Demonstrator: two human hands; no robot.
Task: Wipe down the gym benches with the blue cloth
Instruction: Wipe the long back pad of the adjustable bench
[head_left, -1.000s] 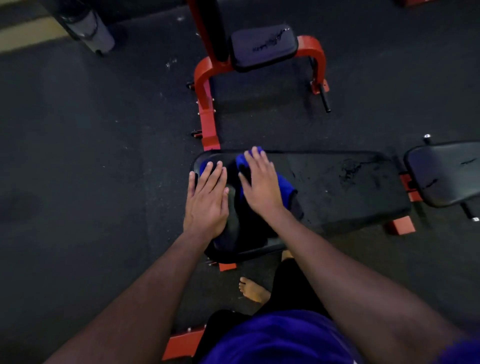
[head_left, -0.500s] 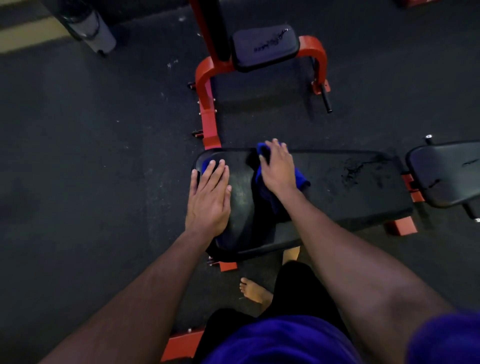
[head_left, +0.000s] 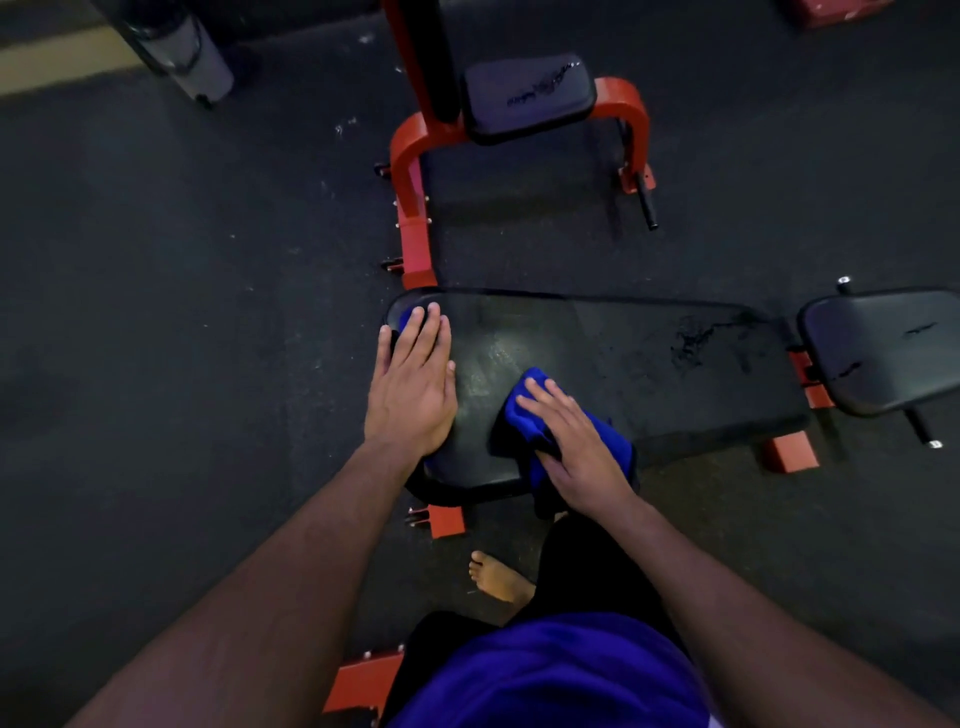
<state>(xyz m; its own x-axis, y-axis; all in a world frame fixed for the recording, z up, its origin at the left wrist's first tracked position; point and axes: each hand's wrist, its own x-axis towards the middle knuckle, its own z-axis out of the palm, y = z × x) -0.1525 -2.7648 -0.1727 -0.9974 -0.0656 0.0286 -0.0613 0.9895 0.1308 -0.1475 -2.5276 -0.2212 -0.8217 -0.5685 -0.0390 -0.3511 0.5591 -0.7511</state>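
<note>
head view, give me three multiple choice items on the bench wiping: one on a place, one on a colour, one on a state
1. Where is the blue cloth?
A. on the floor
B. on the bench pad, near its front edge
C. on the far seat

2. What colour is the bench frame?
A. red
B. yellow
C. white

3. What is the left hand doing?
A. holding a bottle
B. hanging free
C. resting flat on the pad

Key: B, the right hand presses the cloth there; A, red feet show under the pad; C, fingers lie straight.

blue cloth (head_left: 524, 410): partly under right hand (head_left: 576, 452) | side pad (head_left: 883, 348): cut off right
</note>
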